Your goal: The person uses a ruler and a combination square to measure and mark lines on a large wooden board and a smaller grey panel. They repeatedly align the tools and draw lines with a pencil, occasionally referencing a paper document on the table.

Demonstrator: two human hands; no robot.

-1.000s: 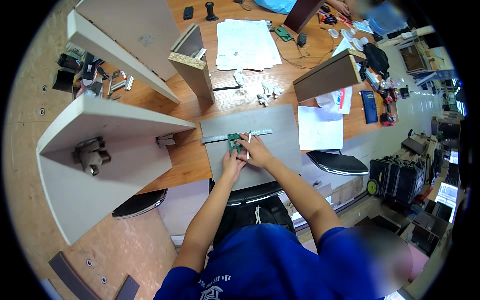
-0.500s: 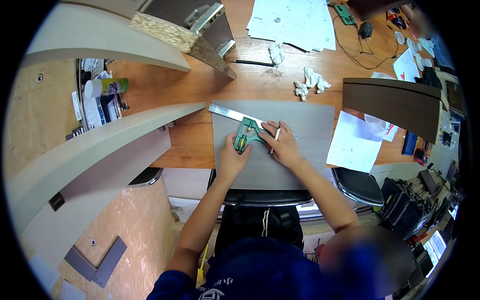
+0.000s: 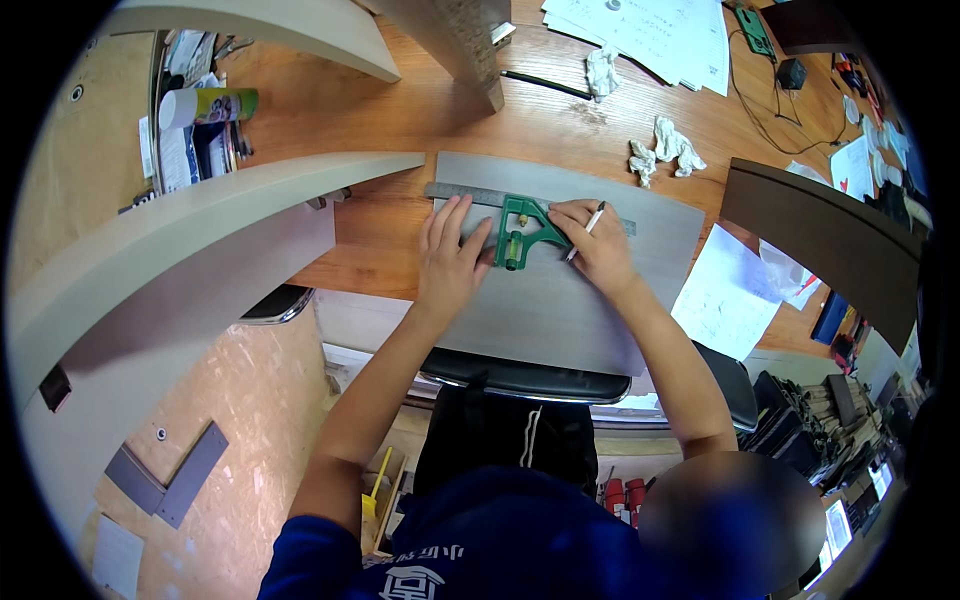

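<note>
A combination square with a green head (image 3: 504, 225) and a steel ruler blade (image 3: 478, 193) lies across a flat grey board (image 3: 560, 325). The blade runs roughly along the board's far edge, and its left end pokes past the board's left side. My left hand (image 3: 448, 262) rests on the board with fingers apart, fingertips touching the blade left of the green head. In my right hand (image 3: 603, 255) a slim white pen (image 3: 586, 230) is held slantwise. Fingers of that hand also press at the right side of the green head.
Pale upright panels (image 3: 250, 200) stand at the left, a dark brown panel (image 3: 825, 240) at the right. Crumpled tissues (image 3: 677, 147), a black pen (image 3: 546, 85) and paper sheets (image 3: 660, 40) lie beyond the board. Another written sheet (image 3: 728, 290) is right of it.
My left hand has let go of the green head and moved onto the blade. The square has turned, its blade now nearly parallel to the board's far edge. The whole view has shifted.
</note>
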